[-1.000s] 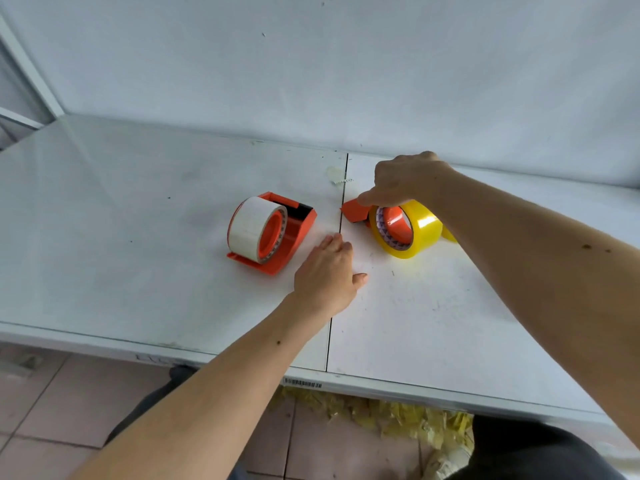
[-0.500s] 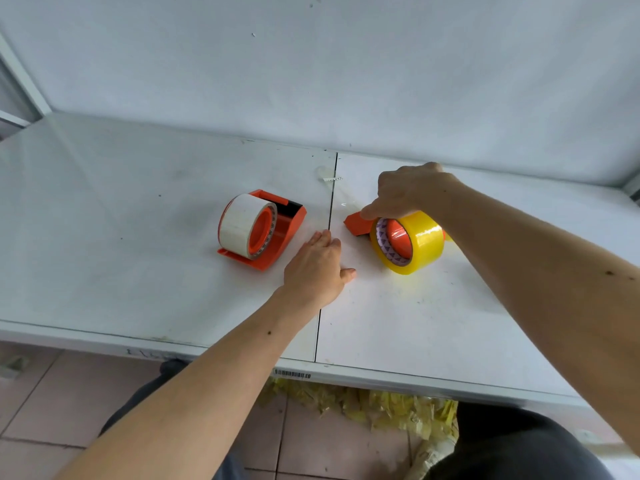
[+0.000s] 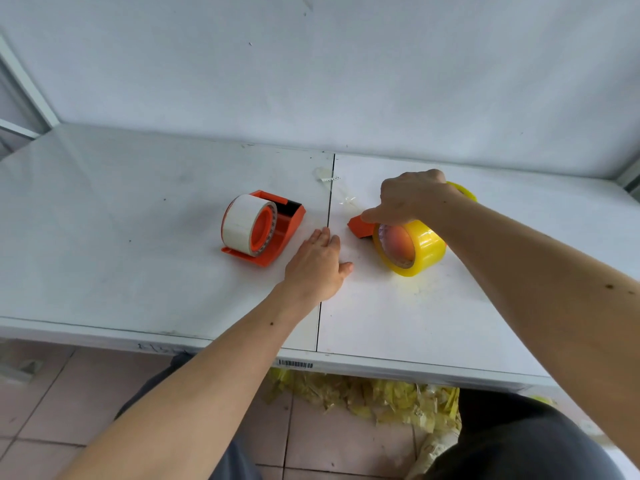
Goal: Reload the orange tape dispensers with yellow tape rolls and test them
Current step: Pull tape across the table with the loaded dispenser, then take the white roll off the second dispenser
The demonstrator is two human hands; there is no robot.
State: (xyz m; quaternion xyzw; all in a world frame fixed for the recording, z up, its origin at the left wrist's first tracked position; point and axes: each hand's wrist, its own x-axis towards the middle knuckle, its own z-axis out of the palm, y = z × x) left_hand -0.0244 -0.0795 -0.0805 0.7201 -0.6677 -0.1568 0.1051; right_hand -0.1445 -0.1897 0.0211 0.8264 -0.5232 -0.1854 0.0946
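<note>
While the left hand (image 3: 317, 268) lies flat and open on the white table (image 3: 138, 258), palm down with fingers spread a little, it holds nothing — its fingertips point toward 12 o'clock along the dark seam (image 3: 327, 209) between the two table panels. At about 10 o'clock from that hand, just beside it but not touching, stands an orange tape dispenser (image 3: 266, 230) carrying a roll of pale, whitish tape (image 3: 242, 223) on its orange hub; the roll stands upright on edge, and the dispenser's cutter end points toward 1 o'clock.

At roughly 2 o'clock from the left hand, the right hand (image 3: 412, 199) comes down from above onto a second orange dispenser (image 3: 360, 226), of which only the front end shows clearly. A yellow tape roll (image 3: 415, 249) sits on this dispenser, upright on edge, its open face turned toward 8 o'clock. The right hand's fingers curl over the top of the roll and dispenser, with one finger stretched toward the orange front end — a closed hold on the dispenser. A sliver of something yellow (image 3: 464, 191) shows behind the right wrist; what it is cannot be told.

Small clear tape scraps (image 3: 329, 176) lie at 12 o'clock near the seam. Below the table's near edge, a heap of crumpled yellow tape (image 3: 363, 400) lies on the tiled floor (image 3: 52, 393).
</note>
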